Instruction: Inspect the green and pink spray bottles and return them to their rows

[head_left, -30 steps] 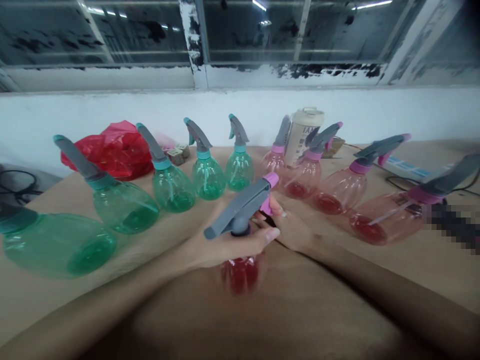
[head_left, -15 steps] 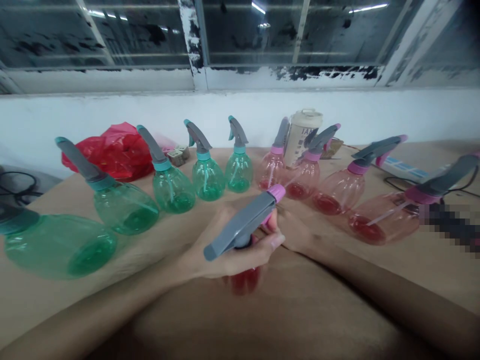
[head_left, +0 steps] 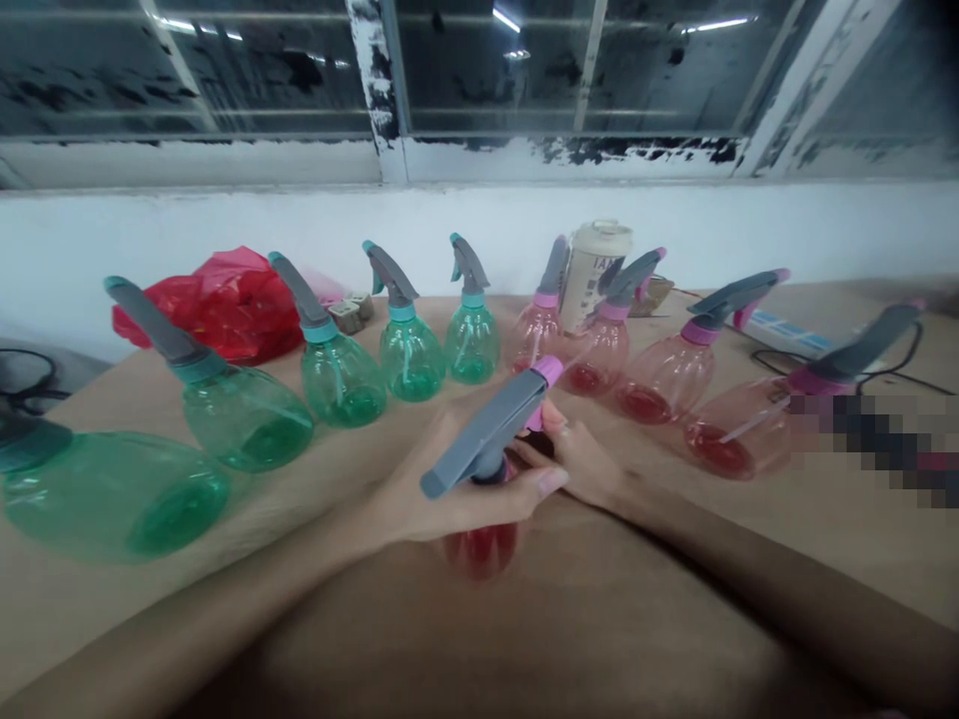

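In front of me a pink spray bottle (head_left: 483, 551) with red liquid stands tilted, its grey sprayer head and pink nozzle pointing away to the right. My left hand (head_left: 442, 494) is wrapped round its neck from the left, under the sprayer head. From the right, my right hand (head_left: 588, 464) closes on the bottle by the pink trigger and collar; some of its fingertips are hidden behind the sprayer. Pink spray bottles (head_left: 666, 374) with red liquid line the right side. Green spray bottles (head_left: 345, 379) with green liquid line the left.
Behind the rows are a red plastic bag (head_left: 225, 310), small beige blocks (head_left: 351, 314) and a white lidded cup (head_left: 595, 275). A blue-and-white item (head_left: 783, 333) and black cables (head_left: 891, 374) lie at right, beside a pixelated dark patch. A white wall and windows rise behind the table.
The sprayer head has turned slightly, with its rear end shifted right and up. My right fingers have moved a little up and away from the trigger. The whole view has shifted slightly.
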Motion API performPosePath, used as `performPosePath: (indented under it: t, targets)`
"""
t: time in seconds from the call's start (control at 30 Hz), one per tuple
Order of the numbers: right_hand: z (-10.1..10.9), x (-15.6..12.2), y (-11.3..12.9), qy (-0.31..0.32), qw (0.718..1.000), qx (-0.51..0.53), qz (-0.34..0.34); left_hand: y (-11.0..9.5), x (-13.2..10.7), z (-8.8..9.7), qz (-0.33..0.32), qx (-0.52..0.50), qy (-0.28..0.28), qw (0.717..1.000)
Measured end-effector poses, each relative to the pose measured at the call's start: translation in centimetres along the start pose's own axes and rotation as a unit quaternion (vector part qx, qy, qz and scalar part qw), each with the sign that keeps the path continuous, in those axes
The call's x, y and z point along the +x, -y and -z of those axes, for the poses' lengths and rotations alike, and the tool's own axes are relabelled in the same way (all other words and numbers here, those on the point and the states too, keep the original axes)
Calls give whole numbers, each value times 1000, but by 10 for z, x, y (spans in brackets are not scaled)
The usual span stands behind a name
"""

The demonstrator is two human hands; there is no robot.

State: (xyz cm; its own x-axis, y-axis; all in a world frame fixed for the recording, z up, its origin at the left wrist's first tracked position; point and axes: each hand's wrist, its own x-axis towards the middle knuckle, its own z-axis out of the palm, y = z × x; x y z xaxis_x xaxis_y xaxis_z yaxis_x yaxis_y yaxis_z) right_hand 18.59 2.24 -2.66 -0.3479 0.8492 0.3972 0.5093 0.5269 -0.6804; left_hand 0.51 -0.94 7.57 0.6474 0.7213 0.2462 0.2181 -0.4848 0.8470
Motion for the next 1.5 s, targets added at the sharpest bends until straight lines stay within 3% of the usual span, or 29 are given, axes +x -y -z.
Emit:
performPosePath:
  t: [0.17, 0.33, 0.47, 0.67, 0.77, 0.9, 1.1, 1.27, 1.37, 1.5]
  targets:
    - [10, -26, 13, 23, 999, 31, -5, 0, -2, -1, -34, 25, -31, 999]
    - [19, -53, 46, 19, 997, 75, -8, 4, -4, -3, -39, 63, -52, 996]
    - [9, -52, 77, 17, 999, 44, 11, 6, -3, -11, -87, 33, -76, 993]
    - [2, -42, 92, -9, 1000, 5, 17, 0, -3, -23, -56, 26, -69, 996]
    - [20, -54, 84, -12, 999, -29, -9, 6, -7, -28, -12, 75, -17, 997]
    - [53, -92, 59, -55, 993, -66, -87, 21, -24, -38, 28, 140, 16, 990]
    - [103, -164, 14, -235, 946, -85, -207, 38, -70, -38, 74, 244, 25, 967]
    - [134, -192, -8, -282, 914, -148, -251, 52, -108, -24, 109, 328, -67, 936]
    - [144, -192, -20, -285, 913, -142, -255, 52, -126, -16, 148, 332, -110, 925]
    - [147, -183, -30, -305, 908, -146, -246, 42, -148, -8, 144, 333, -143, 921]
